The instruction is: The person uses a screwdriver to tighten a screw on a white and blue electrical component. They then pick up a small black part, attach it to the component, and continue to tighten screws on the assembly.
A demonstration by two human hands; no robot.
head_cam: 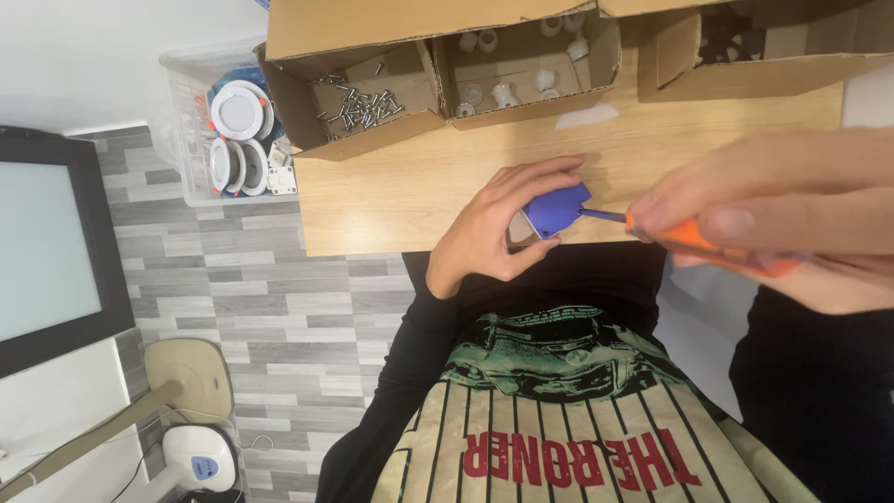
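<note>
Right hand (782,210), closest to camera and blurred, grip pinched around orange screwdriver (717,250); its shaft runs left and its tip meets the blue part (557,209). Left hand (503,228) grip closed on that blue part, thumb below, fingers curled over the top, holding it just above the near edge of the wooden table (419,186). At the table's far edge: cardboard box of screws (358,98), beside it a cardboard box of white fittings (521,70). Clear bin of round white lamps (233,140) off the table's left end, over grey tiled floor (279,307)
</note>
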